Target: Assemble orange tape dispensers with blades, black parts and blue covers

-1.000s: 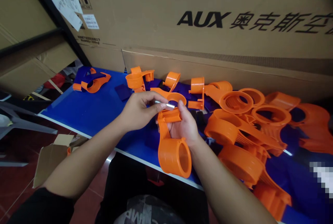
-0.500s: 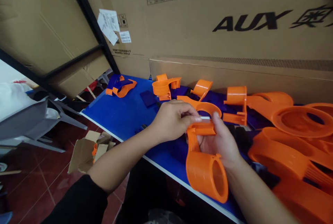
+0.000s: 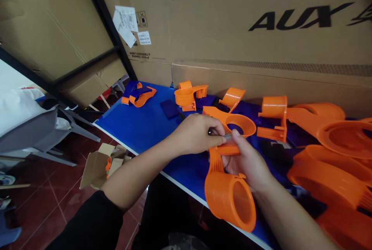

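Observation:
My right hand (image 3: 249,161) is wrapped round the flat end of an orange plastic tape dispenser (image 3: 229,199), whose round hub hangs toward me over the table's front edge. Between the thumb and fingers of my left hand (image 3: 200,133) is a thin metal strip (image 3: 227,136), pinched at the dispenser's upper edge. My right thumb lies close to the strip's other end. Part of the dispenser's flat end is hidden by my fingers. Just behind my hands lies another orange dispenser (image 3: 242,123) with a wide ring.
Several orange dispensers (image 3: 325,174) are heaped at the right of the blue table (image 3: 136,116); others stand along the back, with an orange and dark blue pair (image 3: 139,94) at far left. A large cardboard box (image 3: 203,29) walls the back. An open carton (image 3: 94,166) sits on the floor.
The view has shifted slightly, so the background sits a little differently. The metal strip has tilted between my fingers, and the dispenser has turned slightly. Both hands keep their grip.

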### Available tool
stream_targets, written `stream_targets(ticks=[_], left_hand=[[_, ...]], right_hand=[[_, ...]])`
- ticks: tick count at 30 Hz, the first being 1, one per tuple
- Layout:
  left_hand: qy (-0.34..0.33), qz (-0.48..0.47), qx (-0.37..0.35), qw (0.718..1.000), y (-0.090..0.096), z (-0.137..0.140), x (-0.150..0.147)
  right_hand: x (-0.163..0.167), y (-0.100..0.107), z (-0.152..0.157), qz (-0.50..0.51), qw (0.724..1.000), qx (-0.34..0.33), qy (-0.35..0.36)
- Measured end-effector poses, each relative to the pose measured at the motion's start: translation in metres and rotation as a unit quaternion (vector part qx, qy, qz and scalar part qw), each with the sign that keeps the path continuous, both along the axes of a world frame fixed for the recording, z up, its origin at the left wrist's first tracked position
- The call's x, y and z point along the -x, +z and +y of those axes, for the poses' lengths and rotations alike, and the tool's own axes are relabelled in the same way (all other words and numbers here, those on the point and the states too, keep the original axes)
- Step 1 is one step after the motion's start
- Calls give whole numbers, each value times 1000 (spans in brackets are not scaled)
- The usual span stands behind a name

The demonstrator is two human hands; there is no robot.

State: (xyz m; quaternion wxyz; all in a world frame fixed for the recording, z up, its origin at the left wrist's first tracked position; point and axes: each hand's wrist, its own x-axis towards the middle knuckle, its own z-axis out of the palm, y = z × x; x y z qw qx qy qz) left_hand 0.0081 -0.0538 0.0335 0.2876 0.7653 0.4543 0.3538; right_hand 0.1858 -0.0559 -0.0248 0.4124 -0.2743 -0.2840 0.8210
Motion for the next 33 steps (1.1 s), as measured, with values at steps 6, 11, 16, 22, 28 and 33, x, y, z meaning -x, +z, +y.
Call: stream_targets(ticks=[6,11,16,22,28,33], left_hand=[[363,150,-255,883,3,12,110],[449,398,-60,798,4,48,221],[374,444,-1,814,-10,72,250],[371,404,-120,828,-38,43,242],[354,323,-344,807,-62,-30,229],[331,303,-436,780,-66,-60,216]], right_hand=[[-6,21,-1,-47,998,-34,3],[-6,25,0,-55,998,-30,6],[-6,22,1,-65,997,-28,-3],[-7,24,3,-70,997,-30,-32],[-8,21,4,-68,997,-30,-24],[-9,7,9,-53,998,-39,-25]])
